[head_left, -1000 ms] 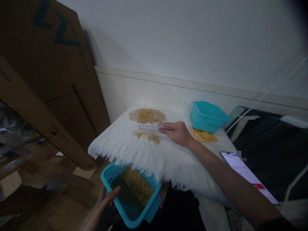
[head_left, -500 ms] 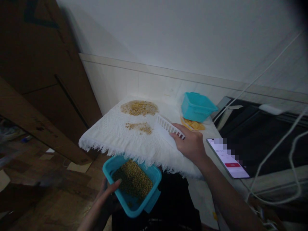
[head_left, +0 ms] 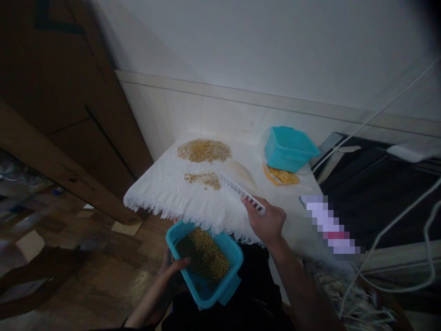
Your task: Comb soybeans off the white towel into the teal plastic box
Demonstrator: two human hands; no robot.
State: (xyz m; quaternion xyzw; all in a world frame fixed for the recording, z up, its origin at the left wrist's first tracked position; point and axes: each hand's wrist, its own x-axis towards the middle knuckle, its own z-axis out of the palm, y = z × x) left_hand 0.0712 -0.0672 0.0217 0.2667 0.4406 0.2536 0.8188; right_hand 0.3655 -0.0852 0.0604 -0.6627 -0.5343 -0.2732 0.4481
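Observation:
My left hand grips the near left side of a teal plastic basket, its thumb over the rim. Inside lie yellow soybeans beside small dark green beans. My right hand is closed on the end of a white slotted plastic strip, held low at the white cloth. Left of the strip's tip is a small scatter of soybeans. A larger soybean heap, with paler grains around it, lies farther back. Beyond the strip is a pale, fine-grained mound that I cannot identify.
A second teal basket stands at the back right on a yellow cloth. To the right are a partly blurred-out phone and white cables. A large brown cardboard box stands at the left. The cloth's fringed edge overhangs the basket.
My right hand has drawn slightly nearer, and the strip is now more edge-on, exposing the pale mound behind it. The held basket has shifted right in view, partly with the camera's motion.

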